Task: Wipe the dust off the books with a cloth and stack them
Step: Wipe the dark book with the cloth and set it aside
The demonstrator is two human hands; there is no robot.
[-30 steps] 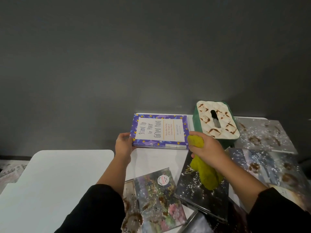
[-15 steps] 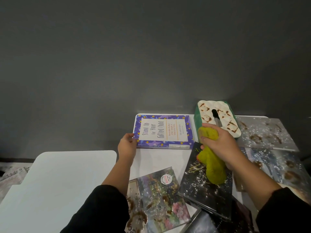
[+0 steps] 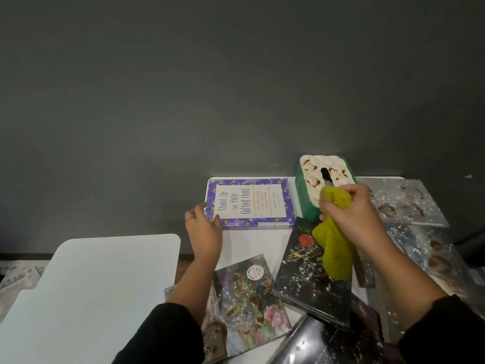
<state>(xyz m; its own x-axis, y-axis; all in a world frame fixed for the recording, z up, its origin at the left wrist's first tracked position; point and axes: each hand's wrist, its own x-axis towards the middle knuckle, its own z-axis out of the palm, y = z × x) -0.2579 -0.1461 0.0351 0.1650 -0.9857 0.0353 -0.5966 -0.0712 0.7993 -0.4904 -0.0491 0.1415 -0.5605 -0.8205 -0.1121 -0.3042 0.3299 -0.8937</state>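
Note:
A purple starred book (image 3: 249,203) lies flat at the back of the white table (image 3: 252,243), its cover clean. My left hand (image 3: 203,231) rests at its near left corner, fingers spread and touching the edge. My right hand (image 3: 351,214) is closed on a yellow-green cloth (image 3: 336,248) that hangs over a dusty black book (image 3: 307,274). A dusty flowered book (image 3: 249,298) lies nearer me. Several more speckled, stained books (image 3: 404,203) lie at the right.
A green tissue box (image 3: 304,200) with a stained cream lid stands against the dark wall, just behind my right hand. A second white table (image 3: 86,292) sits at the lower left, with a gap between the two tables. More dusty books overlap at the bottom edge.
My right hand has carried the cloth rightward off the purple book, over to the front of the tissue box. My left hand has eased its hold on the book's left corner and opened.

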